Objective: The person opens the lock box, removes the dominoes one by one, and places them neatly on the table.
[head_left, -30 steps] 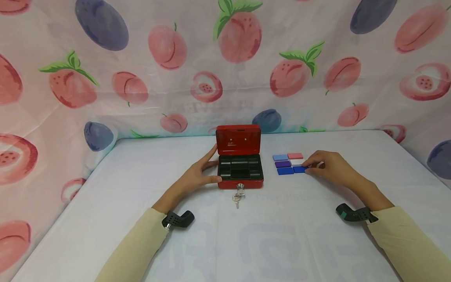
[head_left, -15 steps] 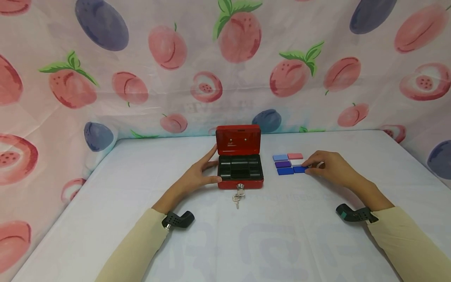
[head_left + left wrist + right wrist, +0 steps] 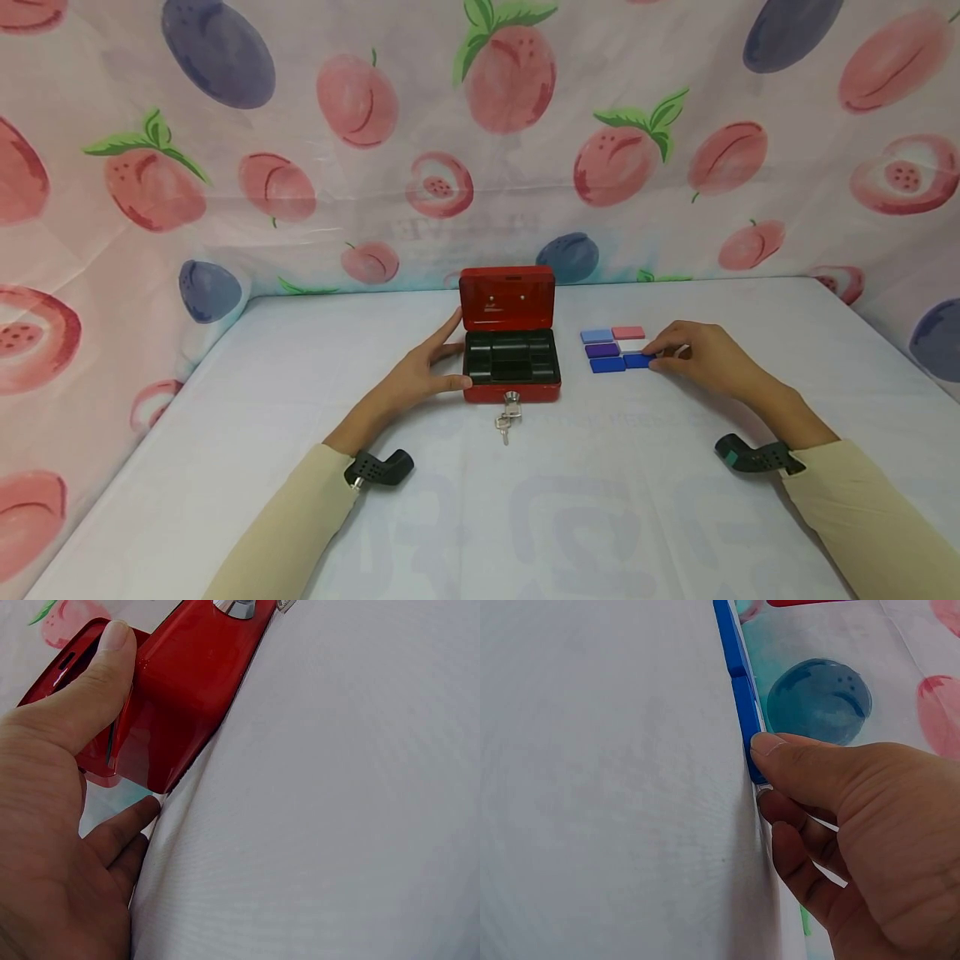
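A red metal cash box [image 3: 512, 392] stands with its lid [image 3: 507, 298] raised, showing a black compartment tray [image 3: 512, 357] inside. My left hand [image 3: 420, 368] steadies its left side, index finger stretched to the lid. In the left wrist view the straight thumb [image 3: 105, 671] rests on the box's edge, other fingers low beside it. To the right of the box my right hand [image 3: 701, 354] pinches the right end of a blue rectangular block [image 3: 637, 361] between thumb and fingers. In the right wrist view the thumb [image 3: 776, 750] covers part of that block [image 3: 746, 712].
Flat blocks lie in two columns: another blue one [image 3: 607, 364], a purple one [image 3: 602, 350], a light blue one [image 3: 597, 335], a pink one [image 3: 628, 332] and a white one [image 3: 632, 344]. Keys [image 3: 503, 427] hang from the box's front lock [image 3: 512, 397]. A fruit-print cloth [image 3: 360, 192] hangs behind.
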Demonstrator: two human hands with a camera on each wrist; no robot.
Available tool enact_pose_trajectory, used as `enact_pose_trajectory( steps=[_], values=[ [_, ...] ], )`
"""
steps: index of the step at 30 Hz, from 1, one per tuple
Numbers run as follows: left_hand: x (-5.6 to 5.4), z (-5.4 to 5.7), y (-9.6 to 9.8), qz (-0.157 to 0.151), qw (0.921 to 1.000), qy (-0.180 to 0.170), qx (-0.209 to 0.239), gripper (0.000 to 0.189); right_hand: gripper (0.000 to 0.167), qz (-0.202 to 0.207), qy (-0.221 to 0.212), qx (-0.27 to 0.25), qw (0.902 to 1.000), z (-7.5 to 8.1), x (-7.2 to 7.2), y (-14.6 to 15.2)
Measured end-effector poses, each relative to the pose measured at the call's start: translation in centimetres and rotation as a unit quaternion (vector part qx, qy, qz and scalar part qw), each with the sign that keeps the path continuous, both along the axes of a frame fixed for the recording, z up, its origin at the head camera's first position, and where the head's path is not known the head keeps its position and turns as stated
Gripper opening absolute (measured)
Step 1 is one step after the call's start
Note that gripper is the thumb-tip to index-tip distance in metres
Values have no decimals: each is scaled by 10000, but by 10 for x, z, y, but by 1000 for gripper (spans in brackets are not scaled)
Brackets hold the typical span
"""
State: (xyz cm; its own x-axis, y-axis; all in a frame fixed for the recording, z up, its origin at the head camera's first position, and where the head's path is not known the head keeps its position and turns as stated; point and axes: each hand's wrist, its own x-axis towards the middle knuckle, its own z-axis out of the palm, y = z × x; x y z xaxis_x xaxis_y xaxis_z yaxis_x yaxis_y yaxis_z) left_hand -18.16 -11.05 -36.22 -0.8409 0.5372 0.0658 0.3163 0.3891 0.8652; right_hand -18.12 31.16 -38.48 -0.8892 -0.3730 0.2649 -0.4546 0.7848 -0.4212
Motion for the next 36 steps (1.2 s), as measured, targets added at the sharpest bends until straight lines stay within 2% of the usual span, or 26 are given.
enact_pose_trajectory(
  steps=[14,21,28,36],
  values=[
    [-2,-3,0,-70,9999,98,62,96,20,-57,-97,41,9999,0,0,1],
    [-22,-32,-6,68,9998,158,-26,98,21,-7,-98,14,10000,0,0,0],
    [-23,-33,-6,93,9996,278,-37,98,21,78,-20,-34,10000,2,0,1],
    [-23,-34,-5,127,9993,352,-60,100,21,-44,-19,31,10000,4,2,0]
  ],
)
